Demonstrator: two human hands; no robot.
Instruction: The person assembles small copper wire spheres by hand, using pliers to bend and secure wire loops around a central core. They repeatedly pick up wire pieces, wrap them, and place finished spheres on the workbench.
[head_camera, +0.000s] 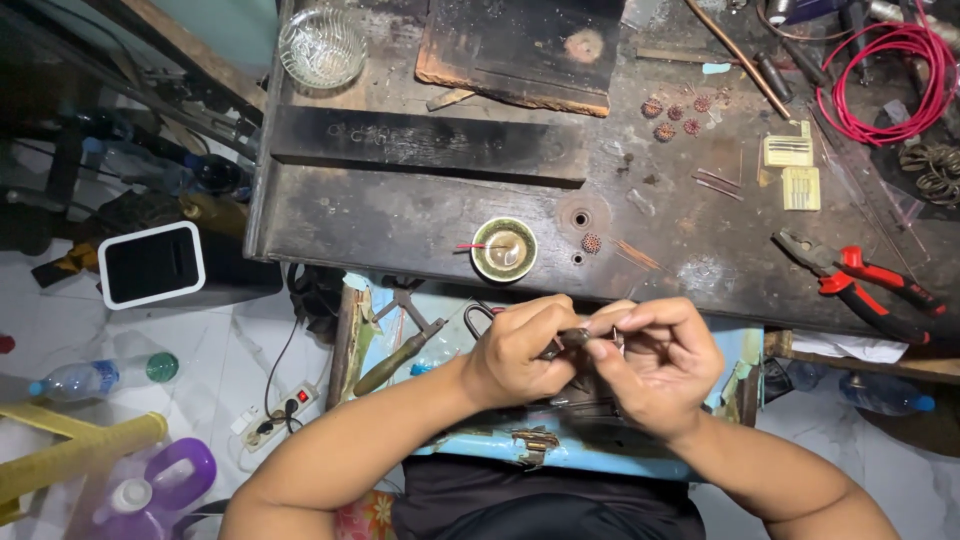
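Dark slim metal tool (572, 338) pinched between both hands' fingers (610, 322).

My two bare forearms, no sleeves, no watch, no rings or gloves seen. Left hand (522, 352), right hand (655, 362) uncovered. Black cloth garment at my torso. Patterned red fabric beside it.
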